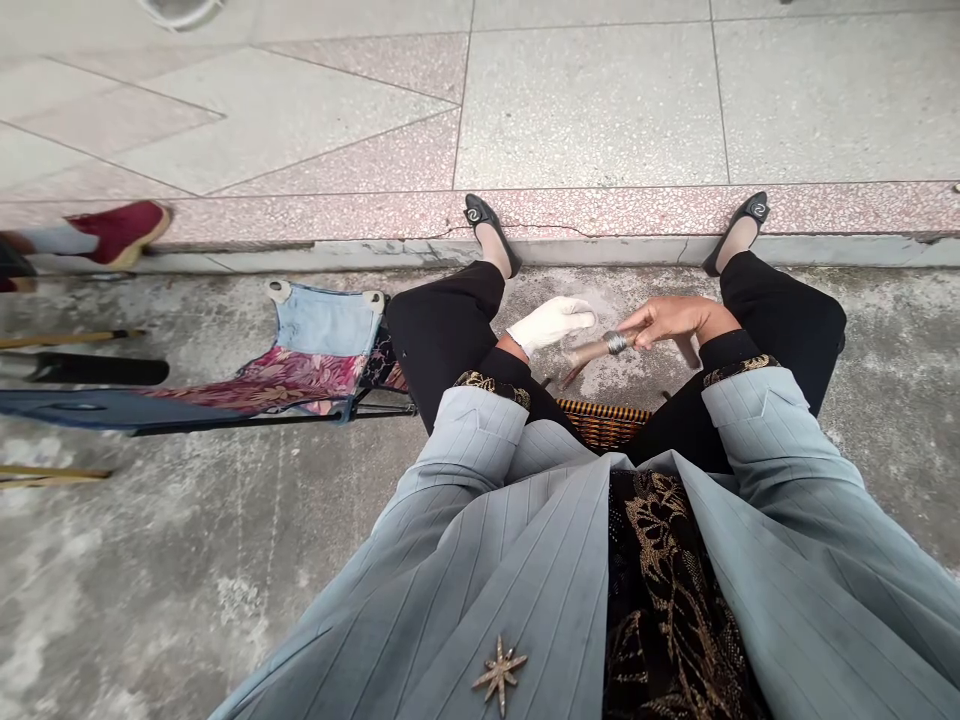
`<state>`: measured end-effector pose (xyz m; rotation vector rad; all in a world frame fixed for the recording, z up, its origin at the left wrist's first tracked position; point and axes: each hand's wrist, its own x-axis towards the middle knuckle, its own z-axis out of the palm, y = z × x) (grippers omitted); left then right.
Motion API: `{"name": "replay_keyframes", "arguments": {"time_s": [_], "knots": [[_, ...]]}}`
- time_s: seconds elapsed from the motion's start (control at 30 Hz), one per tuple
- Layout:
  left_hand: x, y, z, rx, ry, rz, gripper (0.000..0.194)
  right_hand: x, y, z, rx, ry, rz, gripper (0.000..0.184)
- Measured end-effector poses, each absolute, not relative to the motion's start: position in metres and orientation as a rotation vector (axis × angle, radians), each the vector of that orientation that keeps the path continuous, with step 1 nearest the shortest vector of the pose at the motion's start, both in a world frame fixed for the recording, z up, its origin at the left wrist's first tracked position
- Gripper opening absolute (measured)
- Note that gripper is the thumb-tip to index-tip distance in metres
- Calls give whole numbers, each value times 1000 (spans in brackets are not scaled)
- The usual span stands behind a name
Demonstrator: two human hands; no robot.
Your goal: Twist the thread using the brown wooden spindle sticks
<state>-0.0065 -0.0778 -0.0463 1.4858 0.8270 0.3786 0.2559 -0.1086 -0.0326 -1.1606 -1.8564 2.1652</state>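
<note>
My left hand [553, 322], in a white glove, is held in front of my knees with its fingers drawn together. Whatever lies at its fingertips is too faint to make out. Bare, my right hand [670, 320] grips a wooden stick [589, 353] from above, fingers and thumb closed on its right part. A band of silver wire [616, 343] is wound around the stick just left of those fingers. Another length of wood shows below the right hand; whether it joins the stick is hidden.
Between my thighs is a woven basket [606, 424]. A folding chair [322, 345] with blue and floral fabric stands at my left. Beyond it, another person's red shoe [120, 235] rests near a raised tiled step [600, 210], where my own feet are.
</note>
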Motion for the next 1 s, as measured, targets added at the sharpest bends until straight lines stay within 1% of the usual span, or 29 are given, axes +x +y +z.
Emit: {"name": "replay_keyframes", "arguments": {"time_s": [0.03,0.1,0.17,0.23,0.33,0.43,0.53,0.63,0.7,0.77,0.83,1.0], "knots": [[-7,-77,-46,1463,822,408,36,254,-110,-28,-1109,-1745,2115,65],[-8,-75,-46,1396,780,478,39,251,-113,-19,-1089,-1511,1888,69],[-7,-74,-47,1330,721,519,41,249,-113,-16,-1134,-1326,1624,71],[-4,-74,-47,1290,678,495,42,248,-110,-20,-1212,-1230,1448,72],[0,-76,-45,1284,684,454,45,250,-105,-34,-1337,-1162,1353,72],[1,-80,-40,1365,781,440,40,251,-99,-49,-1479,-1130,1329,67],[0,-83,-37,1448,885,397,30,251,-96,-58,-1733,-1271,1290,57],[0,-84,-37,1486,937,385,24,251,-96,-59,-1960,-1657,1179,45],[1,-83,-39,1493,935,376,21,251,-98,-57,-1979,-1915,1124,41],[1,-83,-40,1492,936,365,20,251,-100,-56,-1924,-2089,1137,42],[1,-83,-41,1486,949,359,18,251,-101,-56,-1860,-2188,1219,44],[-2,-83,-36,1446,940,374,16,254,-101,-59,-1649,-2270,1601,48]]}}
